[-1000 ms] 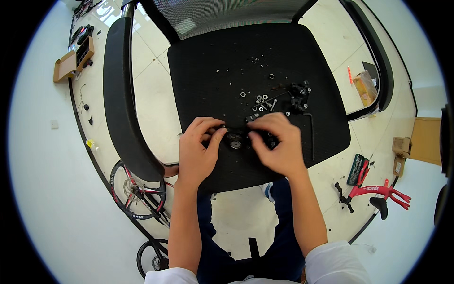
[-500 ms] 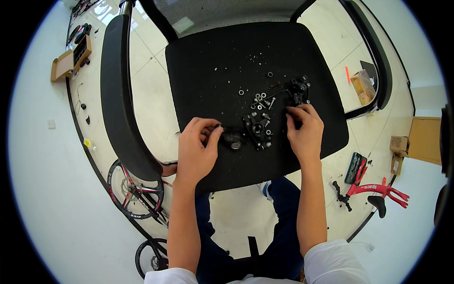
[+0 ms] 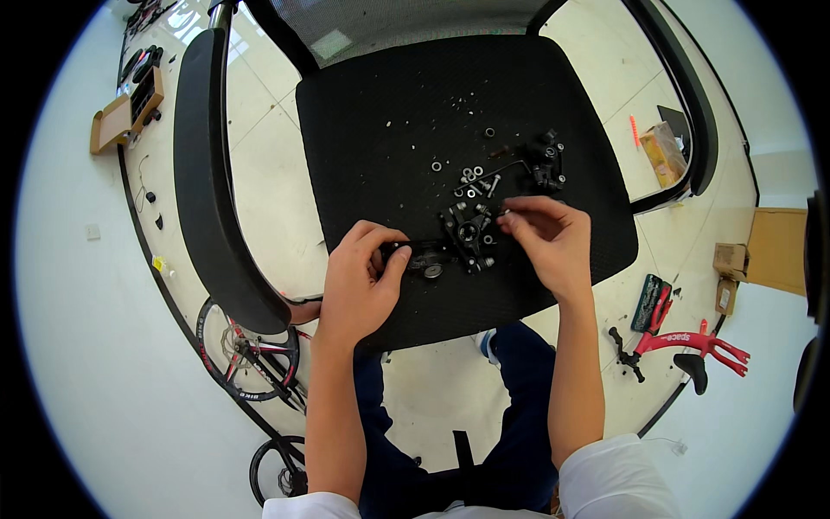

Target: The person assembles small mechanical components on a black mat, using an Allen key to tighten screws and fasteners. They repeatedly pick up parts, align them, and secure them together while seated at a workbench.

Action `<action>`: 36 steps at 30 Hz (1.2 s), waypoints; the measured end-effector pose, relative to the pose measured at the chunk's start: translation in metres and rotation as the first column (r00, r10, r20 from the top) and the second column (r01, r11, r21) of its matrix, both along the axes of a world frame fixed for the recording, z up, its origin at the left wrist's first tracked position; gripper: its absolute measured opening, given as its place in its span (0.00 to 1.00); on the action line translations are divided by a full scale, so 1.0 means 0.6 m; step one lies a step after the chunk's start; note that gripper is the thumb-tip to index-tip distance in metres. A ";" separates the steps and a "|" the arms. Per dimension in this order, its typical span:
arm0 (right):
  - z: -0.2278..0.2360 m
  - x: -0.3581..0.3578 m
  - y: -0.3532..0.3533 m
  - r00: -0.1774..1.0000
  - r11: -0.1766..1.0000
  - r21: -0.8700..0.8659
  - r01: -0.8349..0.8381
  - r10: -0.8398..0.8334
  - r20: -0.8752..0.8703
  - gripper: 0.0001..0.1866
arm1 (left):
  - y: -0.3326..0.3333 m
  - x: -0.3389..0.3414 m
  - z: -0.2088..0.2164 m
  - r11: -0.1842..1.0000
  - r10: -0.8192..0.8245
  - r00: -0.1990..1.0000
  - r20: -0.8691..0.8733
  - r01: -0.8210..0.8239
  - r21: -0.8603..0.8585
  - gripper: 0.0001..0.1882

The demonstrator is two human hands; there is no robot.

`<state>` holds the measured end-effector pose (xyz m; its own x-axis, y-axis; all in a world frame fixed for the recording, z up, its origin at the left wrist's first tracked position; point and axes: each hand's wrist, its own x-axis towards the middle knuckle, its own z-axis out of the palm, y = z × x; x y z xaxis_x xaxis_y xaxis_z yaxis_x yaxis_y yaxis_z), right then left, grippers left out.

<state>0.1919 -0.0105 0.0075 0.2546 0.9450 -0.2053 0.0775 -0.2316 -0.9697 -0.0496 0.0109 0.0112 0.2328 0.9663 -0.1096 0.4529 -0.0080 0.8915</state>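
Note:
On the black chair seat (image 3: 380, 156), my left hand (image 3: 363, 277) is closed on the end of a black brake caliper part (image 3: 425, 259) with a round silver disc on it. Just right of that part lies a black brake caliper (image 3: 468, 232) with bolts sticking out. My right hand (image 3: 553, 242) is pinched together beside this caliper. Whatever its fingertips hold is too small to make out. Beyond lie loose washers and bolts (image 3: 474, 180) and a hex key (image 3: 497, 176). A second brake caliper (image 3: 545, 163) rests at the seat's right side.
Armrests (image 3: 203, 190) flank the seat, and a mesh backrest (image 3: 406, 26) rises behind. Small white crumbs are scattered over the fabric. On the floor are a spoked wheel (image 3: 246, 346), a red bike frame (image 3: 683, 342), an open cardboard box (image 3: 112, 125) and small cartons (image 3: 731, 261).
My right hand has moved left and slightly up, from below the far caliper to beside the nearer one, its fingertips now pinched. My left hand has stayed on its part.

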 end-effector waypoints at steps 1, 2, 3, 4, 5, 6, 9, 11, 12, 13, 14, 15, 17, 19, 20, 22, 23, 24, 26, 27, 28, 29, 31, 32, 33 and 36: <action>0.003 -0.005 -0.001 0.991 0.998 -0.008 -0.059 0.058 -0.124 0.08 | 0.000 -0.002 0.002 1.000 -0.016 1.000 -0.003 0.016 -0.006 0.04; 0.005 -0.010 -0.002 0.983 0.996 -0.013 -0.085 0.082 -0.163 0.09 | 0.000 -0.004 0.003 0.999 -0.032 0.999 -0.005 0.032 -0.012 0.04; 0.006 -0.015 -0.002 0.974 0.994 -0.017 -0.110 0.105 -0.201 0.09 | -0.002 -0.004 0.005 0.999 -0.027 1.000 0.001 0.027 -0.030 0.04; 0.009 -0.017 -0.002 0.963 0.991 -0.018 -0.134 0.125 -0.238 0.10 | -0.005 -0.005 0.009 0.999 -0.023 1.000 0.008 0.024 -0.046 0.04; 0.010 -0.016 -0.001 0.966 0.988 -0.047 -0.146 0.132 -0.223 0.10 | -0.008 -0.006 0.012 0.998 -0.020 1.000 0.016 0.021 -0.063 0.04; 0.010 -0.014 0.000 0.966 0.988 -0.043 -0.146 0.133 -0.223 0.10 | -0.012 -0.007 0.013 0.991 0.013 0.998 0.055 -0.006 -0.132 0.04; 0.007 0.000 0.001 0.971 0.990 -0.016 -0.139 0.134 -0.199 0.09 | -0.021 -0.010 0.014 0.969 0.095 0.985 0.146 -0.058 -0.238 0.05; 0.002 0.010 -0.001 0.980 0.992 0.020 -0.121 0.123 -0.154 0.08 | -0.023 -0.011 0.006 0.982 0.105 0.977 0.185 -0.073 -0.175 0.06; 0.003 0.015 0.000 0.990 0.995 0.000 -0.096 0.095 -0.103 0.08 | -0.023 -0.009 0.004 0.984 0.133 0.970 0.204 -0.104 -0.145 0.06; 0.003 0.021 0.001 0.996 0.997 -0.021 -0.069 0.068 -0.050 0.08 | -0.021 -0.006 0.001 0.984 0.160 0.961 0.223 -0.137 -0.117 0.06; 0.002 0.024 0.002 0.999 0.998 -0.040 -0.041 0.041 0.003 0.07 | -0.020 -0.003 -0.002 0.981 0.187 0.952 0.244 -0.169 -0.090 0.07; 0.003 0.027 0.003 0.999 0.998 -0.050 -0.030 0.028 -0.023 0.08 | -0.019 0.000 -0.004 0.976 0.216 0.954 0.210 -0.214 -0.034 0.07; 0.004 0.027 0.008 0.997 0.997 -0.069 -0.014 0.008 -0.079 0.08 | -0.015 0.013 -0.009 0.956 0.267 0.933 0.241 -0.288 0.056 0.07; 0.001 0.028 0.008 0.998 0.998 -0.067 0.013 -0.016 -0.057 0.08 | -0.010 0.026 -0.012 0.941 0.292 0.917 0.271 -0.326 0.087 0.07; -0.006 0.030 0.007 0.999 0.998 -0.053 0.031 -0.032 -0.008 0.07 | -0.009 0.026 -0.012 0.948 0.293 0.927 0.235 -0.314 0.057 0.07; -0.016 0.032 0.005 0.985 0.999 -0.028 0.025 -0.020 0.170 0.06 | -0.011 0.019 -0.014 0.956 0.290 0.944 0.159 -0.293 -0.004 0.07; -0.020 0.030 0.003 0.955 1.000 -0.022 0.000 0.007 0.296 0.06 | -0.012 0.015 -0.013 0.963 0.267 0.955 0.133 -0.269 -0.002 0.06; -0.022 0.029 0.002 0.908 1.000 -0.018 -0.025 0.031 0.417 0.06 | -0.014 0.010 -0.011 0.970 0.243 0.964 0.107 -0.245 0.000 0.06; -0.023 0.023 0.005 0.879 0.996 0.051 -0.070 0.037 0.476 0.06 | -0.016 0.003 -0.009 0.977 0.211 0.975 0.073 -0.211 0.002 0.06; -0.021 0.022 0.006 0.872 0.996 0.046 -0.081 0.049 0.487 0.06 | -0.016 0.001 -0.008 0.980 0.199 0.978 0.067 -0.199 0.004 0.06; -0.019 0.021 0.007 0.865 0.995 0.043 -0.093 0.059 0.498 0.06 | -0.016 0.000 -0.009 0.982 0.187 0.980 0.062 -0.188 0.007 0.07; -0.018 0.020 0.007 0.861 0.994 0.048 -0.103 0.065 0.504 0.06 | -0.017 -0.001 -0.009 0.982 0.186 0.981 0.059 -0.187 0.020 0.06; -0.015 0.018 0.007 0.853 0.990 0.060 -0.125 0.077 0.516 0.06 | -0.018 0.000 -0.011 0.981 0.184 0.981 0.052 -0.187 0.046 0.06; -0.014 0.018 0.007 0.851 0.991 0.050 -0.121 0.078 0.519 0.06 | -0.018 0.000 -0.009 0.982 0.190 0.981 0.037 -0.190 0.014 0.08; -0.014 0.019 0.007 0.849 0.992 0.041 -0.117 0.079 0.523 0.06 | -0.018 0.000 -0.008 0.981 0.195 0.981 0.022 -0.195 -0.018 0.09; -0.014 0.022 0.007 0.862 0.996 0.008 -0.088 0.072 0.502 0.06 | -0.018 0.015 0.009 0.987 0.155 0.976 -0.151 -0.144 0.076 0.16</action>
